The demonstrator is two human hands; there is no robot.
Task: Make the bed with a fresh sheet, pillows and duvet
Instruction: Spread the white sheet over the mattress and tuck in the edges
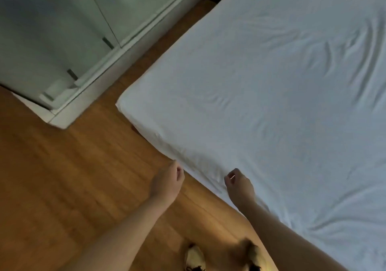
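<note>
Sheet (271,103) lies over the mattress, creased, near corner fitted. Your left hand (167,182) and right hand (238,182) hover at its near edge, fingers loosely curled, holding nothing. Pinch the hem, pull taut, tuck under.

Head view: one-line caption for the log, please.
Both hands, left hand and right hand, loosely curled at the white sheet edge, wooden floor below.
</note>
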